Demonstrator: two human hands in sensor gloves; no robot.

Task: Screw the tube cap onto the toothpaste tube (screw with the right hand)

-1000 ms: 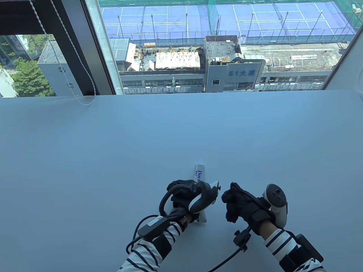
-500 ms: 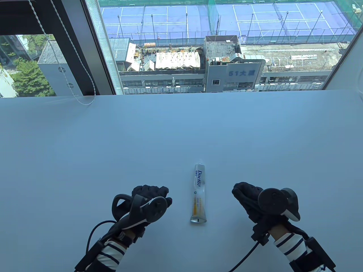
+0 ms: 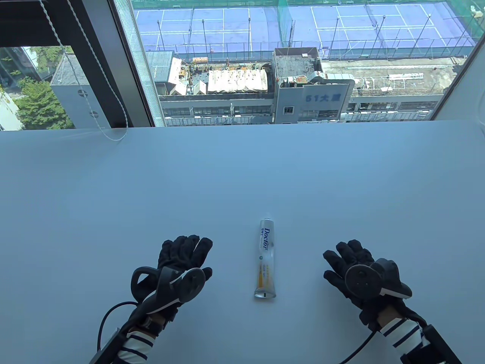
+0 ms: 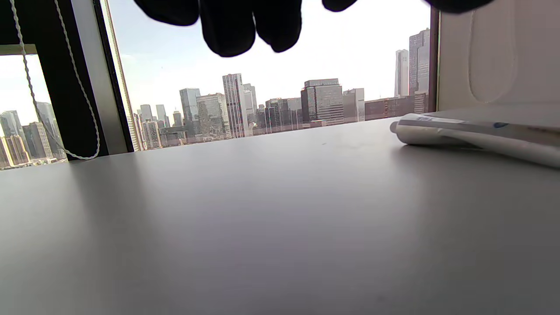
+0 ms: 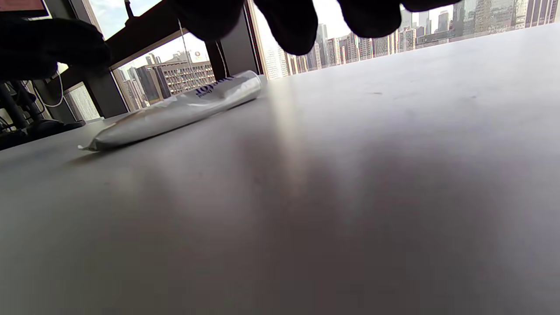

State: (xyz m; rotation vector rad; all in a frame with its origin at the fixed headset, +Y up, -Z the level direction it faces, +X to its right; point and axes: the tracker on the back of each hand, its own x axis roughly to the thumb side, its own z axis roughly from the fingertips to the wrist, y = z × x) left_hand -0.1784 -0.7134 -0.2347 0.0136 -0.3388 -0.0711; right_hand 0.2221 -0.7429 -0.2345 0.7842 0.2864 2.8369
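Observation:
A white toothpaste tube [image 3: 265,258] with blue "Doctor" lettering lies on the white table [image 3: 242,174], its cap end [image 3: 266,220] pointing away from me and the flat crimped end near me. The cap sits on the tube's far end. My left hand [image 3: 183,254] lies flat on the table to the left of the tube, fingers spread, holding nothing. My right hand [image 3: 348,261] lies flat to the right of the tube, fingers spread, holding nothing. The tube also shows in the left wrist view [image 4: 472,135] and in the right wrist view [image 5: 183,109].
A large window [image 3: 295,60] runs along the table's far edge, with a dark frame post [image 3: 102,64] and a blind cord [image 3: 75,76] at the far left. Cables trail from both wrists at the near edge.
One second ago my left hand was on the tube and my right hand was curled beside it. Both hands have let go, moved apart to either side and spread flat. The tube has not moved.

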